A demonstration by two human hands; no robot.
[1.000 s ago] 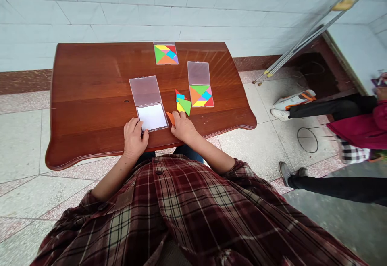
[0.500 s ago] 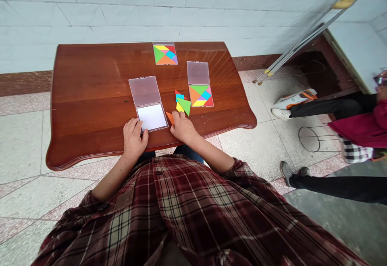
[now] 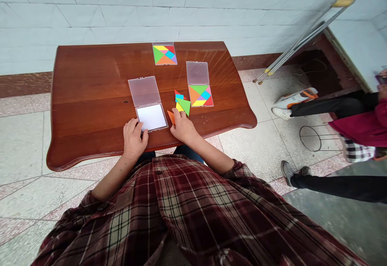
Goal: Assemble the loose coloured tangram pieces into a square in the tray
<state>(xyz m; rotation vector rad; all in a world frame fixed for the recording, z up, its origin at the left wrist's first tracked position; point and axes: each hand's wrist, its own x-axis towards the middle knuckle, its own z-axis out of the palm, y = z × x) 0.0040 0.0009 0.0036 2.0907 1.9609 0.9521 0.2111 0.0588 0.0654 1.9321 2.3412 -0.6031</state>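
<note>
My left hand [image 3: 134, 136] rests on the near left corner of an open clear case [image 3: 151, 117] whose white tray holds no pieces; its lid [image 3: 144, 91] lies flat behind it. My right hand [image 3: 183, 128] lies just right of the case, fingertips on an orange triangle [image 3: 171, 116] that is partly hidden under the fingers. Just beyond the fingers sits a small heap of loose pieces: a green triangle [image 3: 185, 105], a yellow one [image 3: 179, 107], a blue one and a red one.
The brown wooden table [image 3: 90, 96] carries two more open cases with finished coloured squares, one at the right [image 3: 200, 95] and one at the far edge [image 3: 164, 54]. Another person's legs and shoes [image 3: 302, 96] are on the floor to the right, by metal poles.
</note>
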